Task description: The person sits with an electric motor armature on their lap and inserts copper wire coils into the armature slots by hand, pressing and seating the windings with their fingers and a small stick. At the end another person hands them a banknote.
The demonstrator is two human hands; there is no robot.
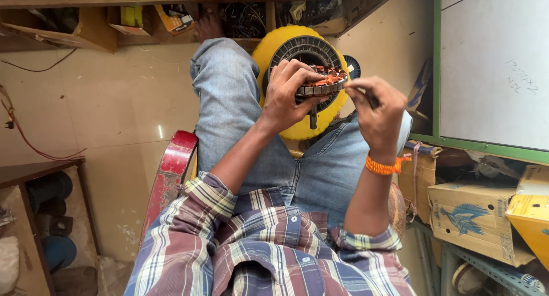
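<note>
- Overhead, I see my left hand (289, 96) clamped on a round motor stator (323, 82) with copper windings, held above my knees.
- Just right of it, my right hand (380, 113) pinches a thin dark tool (370, 98), tip aimed left at the stator's rim.
- Stator's short shaft (313, 119) points down toward my lap; face tilted up.

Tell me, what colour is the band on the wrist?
Orange. The band sits on the right wrist, clearest in the head view.
</note>
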